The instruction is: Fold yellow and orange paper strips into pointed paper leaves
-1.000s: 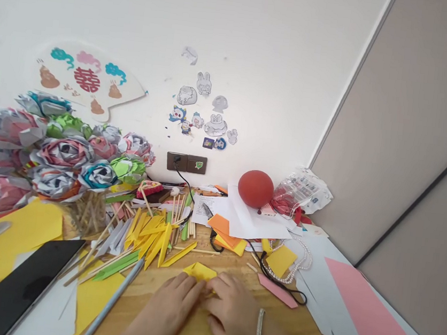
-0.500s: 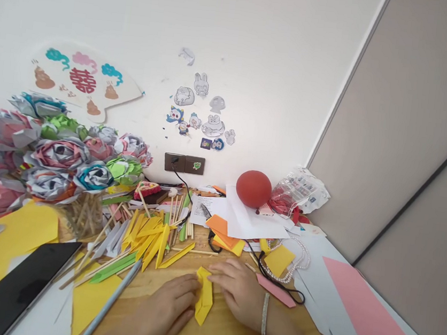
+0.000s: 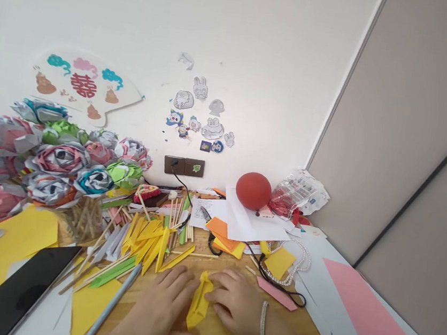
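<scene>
A folded strip of yellow paper (image 3: 200, 303) lies on the wooden table between my two hands, its creased sides raised around a narrow hollow. My left hand (image 3: 163, 301) is at its left edge, fingers stretched forward, the thumb spread away below. From the other side, my right hand (image 3: 237, 304) has its bent fingertips on the strip's upper right edge; a silvery bracelet circles that wrist. Just beyond my left hand is a pile of similar folded yellow strips (image 3: 153, 240). Green folded strips (image 3: 113, 272) lie beside them.
Paper flowers (image 3: 63, 160) crowd the left, behind a dark phone (image 3: 18, 284) and a grey-blue pen (image 3: 113, 303). Wooden sticks lie among the strips. A red balloon (image 3: 253, 191), orange paper (image 3: 222, 231), a bead string (image 3: 305, 260) and a black cable (image 3: 288, 290) are beyond my right hand.
The yellow strip has tilted, its lower end swinging left, and its fold has opened into a hollow. My left thumb has moved away from it; the right hand has shifted slightly.
</scene>
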The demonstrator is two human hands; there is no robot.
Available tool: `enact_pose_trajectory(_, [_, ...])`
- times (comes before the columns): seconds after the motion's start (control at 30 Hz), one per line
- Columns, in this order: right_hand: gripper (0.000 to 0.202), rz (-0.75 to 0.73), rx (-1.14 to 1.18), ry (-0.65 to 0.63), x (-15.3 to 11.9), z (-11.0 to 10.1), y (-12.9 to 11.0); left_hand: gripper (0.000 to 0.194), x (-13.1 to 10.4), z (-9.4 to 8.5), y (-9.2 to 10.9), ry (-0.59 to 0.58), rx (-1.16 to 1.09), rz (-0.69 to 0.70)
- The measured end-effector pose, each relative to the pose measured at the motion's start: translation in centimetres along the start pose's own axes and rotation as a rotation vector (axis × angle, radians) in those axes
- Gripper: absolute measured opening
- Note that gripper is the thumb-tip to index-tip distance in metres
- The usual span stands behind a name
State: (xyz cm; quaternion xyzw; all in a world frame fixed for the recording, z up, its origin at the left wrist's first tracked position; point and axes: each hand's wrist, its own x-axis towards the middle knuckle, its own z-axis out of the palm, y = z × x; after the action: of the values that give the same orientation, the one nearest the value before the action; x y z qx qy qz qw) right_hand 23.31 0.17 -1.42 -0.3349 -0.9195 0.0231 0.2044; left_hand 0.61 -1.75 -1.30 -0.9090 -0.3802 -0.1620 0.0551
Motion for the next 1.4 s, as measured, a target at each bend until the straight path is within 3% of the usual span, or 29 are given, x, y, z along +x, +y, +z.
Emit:
enact_pose_trajectory(0.17, [0.023,-0.058,-0.114,0.029,0.3,0.1,-0.1,0.042,0.2,0.3,0.5,0.025,0.094,0.072])
enact_pose_trajectory(0.37, [0.02,-0.06,-0.167,0.041,0.4,-0.3,0.1,0.033,0.2,0.1,-1.0,0.116,0.215,0.054])
enact_pose_trajectory(0.53, [0.014,0.01,-0.109,0.099,0.5,0.3,0.8,0.014,0.3,0.4,-1.2,0.081,0.138,0.029])
enact_pose_trajectory(0.73, [0.012,0.049,-0.047,0.137,0.8,1.3,2.0,0.015,0.4,1.1,-1.3,0.146,0.148,0.095])
enact_pose_trajectory(0.93, [0.002,-0.029,-0.125,0.171,1.0,1.6,2.1,0.016,0.2,1.1,-1.3,0.109,0.209,0.069])
enact_pose_trajectory(1.23, [0.008,-0.068,-0.245,0.158,1.1,1.9,1.9,0.02,0.3,0.1,-1.1,-0.026,-0.065,-0.207])
enact_pose_trajectory(1.4, [0.011,-0.099,-0.305,0.199,1.3,2.2,1.6,0.021,0.4,-0.1,-0.9,-0.046,-0.108,-0.233])
